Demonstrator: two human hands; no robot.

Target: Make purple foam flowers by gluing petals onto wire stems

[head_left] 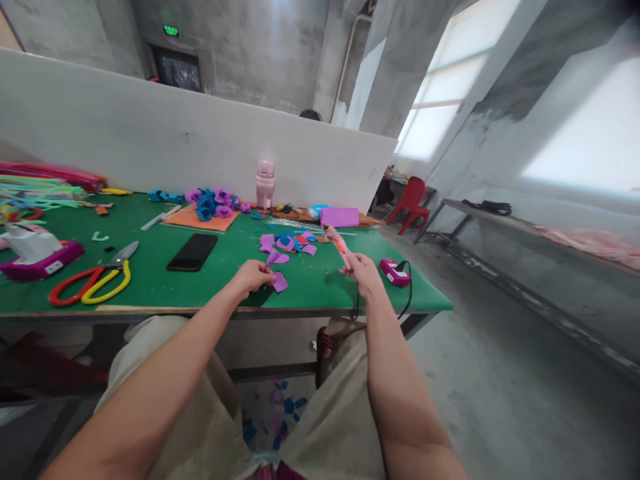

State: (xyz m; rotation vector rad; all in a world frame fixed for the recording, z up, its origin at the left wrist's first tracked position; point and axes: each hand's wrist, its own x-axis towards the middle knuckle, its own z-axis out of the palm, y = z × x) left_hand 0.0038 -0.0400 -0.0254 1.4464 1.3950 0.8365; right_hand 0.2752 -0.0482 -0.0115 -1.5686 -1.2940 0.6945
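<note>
Resting above the green felt table (pixel 150 280), near its front edge: right hand (pixel 361 268), fingers closed around a slim pink glue gun (pixel 340 245), long axis slanting up and away leftward; left hand (pixel 253 275) pinching a flat purple foam petal (pixel 278 279). Left of these on the table: glossy black phone (pixel 193 252), red-and-yellow-handled scissors (pixel 95 280).

Daylight floods in from the big windows (pixel 440 100) on the right, blown out to white glare. The green table (pixel 150 267) is evenly lit, with soft shadows under the forearms. Straight lines bow toward the edges, and the far-left clutter looks smeared, perhaps from head movement.
</note>
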